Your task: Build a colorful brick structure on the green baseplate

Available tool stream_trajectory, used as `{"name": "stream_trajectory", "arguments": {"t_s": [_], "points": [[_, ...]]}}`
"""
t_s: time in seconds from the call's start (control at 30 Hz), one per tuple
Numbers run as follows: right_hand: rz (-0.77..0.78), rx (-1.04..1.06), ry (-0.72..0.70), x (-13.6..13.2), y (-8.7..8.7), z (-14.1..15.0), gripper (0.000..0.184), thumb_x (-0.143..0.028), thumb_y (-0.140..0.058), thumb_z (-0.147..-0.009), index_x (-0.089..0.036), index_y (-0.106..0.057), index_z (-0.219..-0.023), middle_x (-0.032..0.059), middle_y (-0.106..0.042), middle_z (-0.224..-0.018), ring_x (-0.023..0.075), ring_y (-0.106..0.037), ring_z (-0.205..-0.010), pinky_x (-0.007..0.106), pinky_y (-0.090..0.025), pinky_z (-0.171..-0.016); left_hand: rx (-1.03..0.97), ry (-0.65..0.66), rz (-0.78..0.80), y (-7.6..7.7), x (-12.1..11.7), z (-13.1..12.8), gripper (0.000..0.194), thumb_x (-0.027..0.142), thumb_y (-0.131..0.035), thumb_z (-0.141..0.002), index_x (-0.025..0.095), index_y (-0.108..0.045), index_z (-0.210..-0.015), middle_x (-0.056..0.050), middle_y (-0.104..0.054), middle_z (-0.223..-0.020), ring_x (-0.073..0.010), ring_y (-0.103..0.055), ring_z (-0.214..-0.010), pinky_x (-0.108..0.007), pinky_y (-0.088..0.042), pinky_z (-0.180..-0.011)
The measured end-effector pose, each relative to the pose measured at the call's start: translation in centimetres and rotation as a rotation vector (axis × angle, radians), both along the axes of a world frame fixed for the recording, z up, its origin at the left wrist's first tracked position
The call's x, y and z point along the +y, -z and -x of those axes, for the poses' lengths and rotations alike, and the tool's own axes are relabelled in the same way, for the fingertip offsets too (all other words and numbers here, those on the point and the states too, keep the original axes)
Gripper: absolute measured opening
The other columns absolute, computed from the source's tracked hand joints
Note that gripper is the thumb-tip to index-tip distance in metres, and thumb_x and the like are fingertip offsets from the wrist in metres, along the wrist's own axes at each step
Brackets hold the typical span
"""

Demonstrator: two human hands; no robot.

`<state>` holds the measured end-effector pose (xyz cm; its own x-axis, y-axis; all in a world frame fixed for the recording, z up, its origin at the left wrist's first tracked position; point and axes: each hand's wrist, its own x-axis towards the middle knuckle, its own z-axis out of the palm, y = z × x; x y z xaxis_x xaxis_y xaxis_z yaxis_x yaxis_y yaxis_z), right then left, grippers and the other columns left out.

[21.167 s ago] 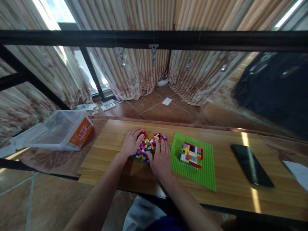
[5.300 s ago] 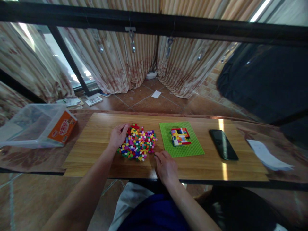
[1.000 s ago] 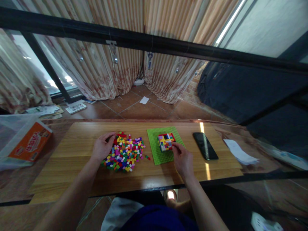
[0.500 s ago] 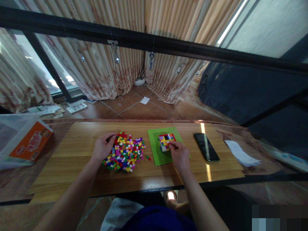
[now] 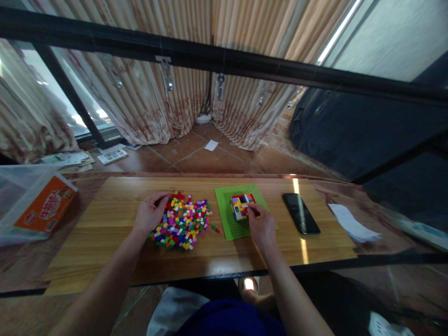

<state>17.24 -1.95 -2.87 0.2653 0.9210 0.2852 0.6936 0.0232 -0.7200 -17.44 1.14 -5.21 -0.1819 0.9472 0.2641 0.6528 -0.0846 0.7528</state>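
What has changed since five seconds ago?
The right hand has moved right, from beside the pile to the build on the green board; whether it holds a brick is unclear. Stray bricks now lie between pile and board. The left hand stays at the pile's left edge; the phone stays put.

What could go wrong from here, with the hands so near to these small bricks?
The right hand has its fingertips at the brick build, so a hard push might loosen pieces. The left hand is against the loose brick pile; a sudden sweep could scatter it across the table. The phone lies to the right, where a careless elbow might bump it.
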Motion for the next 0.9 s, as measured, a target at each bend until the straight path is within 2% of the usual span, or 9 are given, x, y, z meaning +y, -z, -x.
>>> {"name": "stream_trajectory", "arguments": {"t_s": [0.33,0.6,0.9], "points": [[0.026,0.192,0.055,0.8,1.2,-0.1,0.027,-0.034,-0.056,-0.078,-0.017,-0.070,-0.094,0.0084,-0.074,-0.083,0.0203,-0.068,-0.072,0.033,-0.052,-0.069,0.001,-0.003,-0.007,-0.3,-0.1,-0.2,0.033,0.042,-0.050,-0.084,0.021,-0.070,-0.101,-0.005,-0.072,-0.106,-0.0217,-0.066,-0.096,-0.036,-0.050,-0.096],[0.069,0.355,0.045,1.2,0.5,-0.1,0.029,-0.034,-0.062,-0.072,-0.015,-0.071,-0.092,0.0074,-0.073,-0.077,0.0195,-0.068,-0.066,0.031,-0.054,-0.062,0.002,-0.006,-0.001,-0.1,0.0,-0.1,0.033,0.041,-0.050,-0.085,0.021,-0.070,-0.102,-0.005,-0.072,-0.107,-0.0213,-0.066,-0.097,-0.035,-0.049,-0.096],[0.077,0.223,0.044,0.8,-0.4,-0.1,0.026,-0.028,-0.058,-0.075,-0.015,-0.070,-0.094,0.0077,-0.073,-0.079,0.0193,-0.067,-0.068,0.031,-0.052,-0.064,-0.015,-0.005,-0.005,-0.3,-0.1,-0.4,0.033,0.040,-0.051,-0.084,0.019,-0.070,-0.101,-0.006,-0.072,-0.105,-0.0210,-0.067,-0.096,-0.035,-0.050,-0.094]]}}
